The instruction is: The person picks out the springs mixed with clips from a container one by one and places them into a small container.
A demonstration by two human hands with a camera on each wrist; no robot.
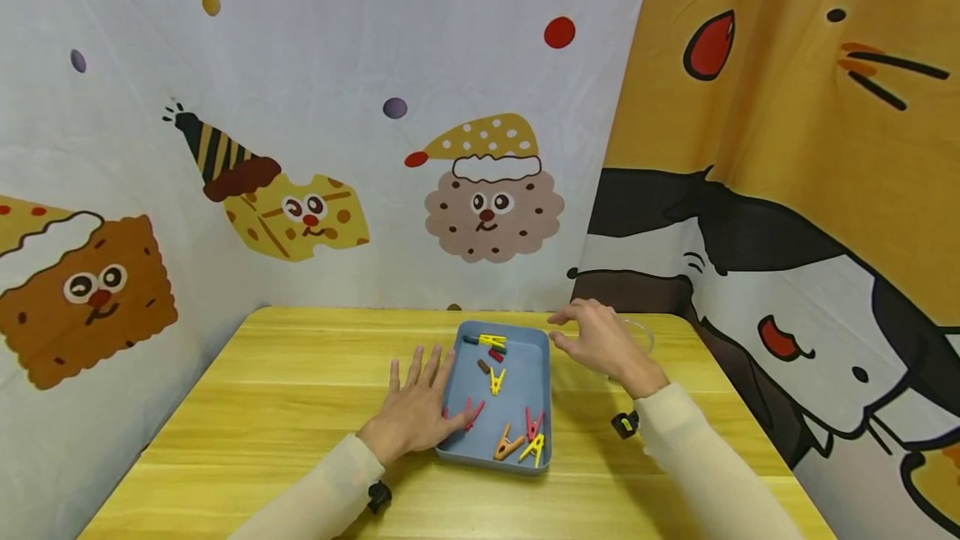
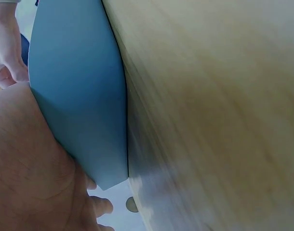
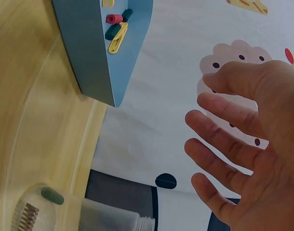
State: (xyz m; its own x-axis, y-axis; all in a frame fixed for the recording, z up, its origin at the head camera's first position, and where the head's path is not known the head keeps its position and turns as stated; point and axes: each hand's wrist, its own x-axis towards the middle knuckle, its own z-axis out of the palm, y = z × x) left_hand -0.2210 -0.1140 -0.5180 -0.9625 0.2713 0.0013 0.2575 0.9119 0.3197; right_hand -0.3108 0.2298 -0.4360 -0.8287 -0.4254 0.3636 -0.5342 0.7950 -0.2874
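One left hand (image 1: pixel 415 407): fingers spread, thumb laid over the rim of the tray (image 1: pixel 528 377), placed just to its right; the tray is seemingly steadied thus. Several clips (image 1: pixel 497 382) and plugs (image 1: pixel 483 366): contained by the tray's walls, right of that hand. One right hand (image 1: pixel 600 344): nothing held, fingers parted, slightly bent. One clear jar (image 3: pixel 111 215): set near it, perhaps for easy reach.

A blue tray (image 2: pixel 79 86) runs down from the top edge, smooth side outward, the wood-grained counter (image 2: pixel 209 106) filling the right. The left grip (image 2: pixel 36 163), palm showing, covers the lower left; the right grip (image 2: pixel 8 53) appears at upper left.
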